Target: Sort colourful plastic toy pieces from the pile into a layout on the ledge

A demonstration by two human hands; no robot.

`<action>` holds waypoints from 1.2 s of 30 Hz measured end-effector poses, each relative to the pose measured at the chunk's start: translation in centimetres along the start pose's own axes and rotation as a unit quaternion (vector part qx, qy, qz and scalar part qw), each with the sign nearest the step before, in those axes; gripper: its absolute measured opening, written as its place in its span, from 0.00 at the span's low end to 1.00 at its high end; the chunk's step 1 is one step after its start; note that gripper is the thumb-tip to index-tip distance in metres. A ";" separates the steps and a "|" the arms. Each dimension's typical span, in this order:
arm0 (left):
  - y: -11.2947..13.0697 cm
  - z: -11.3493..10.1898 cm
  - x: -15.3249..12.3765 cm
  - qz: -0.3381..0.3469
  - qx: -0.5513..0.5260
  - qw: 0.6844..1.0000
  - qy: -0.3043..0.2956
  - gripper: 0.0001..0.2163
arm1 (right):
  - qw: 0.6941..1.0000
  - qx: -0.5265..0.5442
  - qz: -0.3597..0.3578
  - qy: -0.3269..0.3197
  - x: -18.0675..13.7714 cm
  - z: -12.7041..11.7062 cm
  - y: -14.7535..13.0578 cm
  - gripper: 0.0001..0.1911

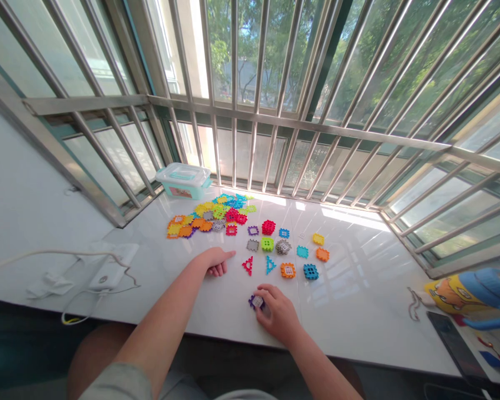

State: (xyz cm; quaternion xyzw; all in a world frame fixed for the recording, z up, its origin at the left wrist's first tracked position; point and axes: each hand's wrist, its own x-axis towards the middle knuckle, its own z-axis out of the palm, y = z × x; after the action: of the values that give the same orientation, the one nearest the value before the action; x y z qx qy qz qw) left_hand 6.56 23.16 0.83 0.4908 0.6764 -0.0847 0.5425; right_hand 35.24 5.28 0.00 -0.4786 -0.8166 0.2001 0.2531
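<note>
My right hand (pixel 277 312) grips a small purple interlocking block (pixel 257 301) with a pale grid face, near the table's front edge. To its upper left, my left hand (pixel 219 261) points rightward with the index finger stretched out and the others curled; I see nothing in it. Just right of that fingertip lies a red triangle piece (pixel 248 266), with a blue triangle piece (pixel 270 265) beside it. Farther right sit an orange block (pixel 288 270) and a dark blue block (pixel 310 271). Behind them are a green block (pixel 267 244), a grey rounded block (pixel 283 247) and a red block (pixel 268 227).
A pile of colourful flat pieces (pixel 206 214) spreads before a teal lidded box (pixel 184 180) at the back left. A white power strip (pixel 108 269) with cables lies left. At the right are a phone (pixel 456 344) and a yellow-blue bottle (pixel 470 294). Metal bars line the window.
</note>
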 end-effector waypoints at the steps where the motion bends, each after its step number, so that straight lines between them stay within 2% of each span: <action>1: 0.0 0.0 0.0 -0.001 0.002 1.000 0.001 0.42 | 1.000 -0.002 0.005 0.006 0.0 0.1 0.1 0.22; 5: 0.0 0.0 0.0 0.000 0.004 1.000 0.005 0.42 | 1.000 -0.024 0.018 0.008 0.1 0.7 0.3 0.26; 11: -0.1 0.0 0.3 -0.001 0.003 1.000 0.003 0.41 | 0.999 -0.031 0.013 0.023 0.2 0.9 0.3 0.20; 22: -0.3 0.0 0.8 0.001 0.008 1.000 -0.003 0.42 | 0.998 0.037 0.018 0.055 -0.3 0.7 1.0 0.20; 25: -0.4 0.0 0.9 0.002 0.008 1.000 -0.003 0.42 | 0.997 0.037 0.016 0.061 -0.3 1.1 1.7 0.17; 29: -0.5 0.0 1.1 0.002 0.008 1.000 -0.006 0.42 | 0.999 0.020 0.011 0.047 -0.3 1.4 2.0 0.20; 34: -0.7 -0.1 1.5 0.003 0.005 1.000 -0.008 0.42 | 0.999 0.023 0.008 0.038 -0.2 0.8 1.3 0.08; 36: -0.8 -0.1 1.6 0.003 0.003 1.000 -0.008 0.42 | 0.999 0.020 0.010 0.036 -0.2 0.7 1.2 0.07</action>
State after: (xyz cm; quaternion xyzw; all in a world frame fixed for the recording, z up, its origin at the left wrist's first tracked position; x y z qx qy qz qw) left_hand 6.00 23.76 -0.72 0.4936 0.6702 -0.0893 0.5470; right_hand 35.66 5.63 -1.26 -0.4888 -0.7977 0.2017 0.2898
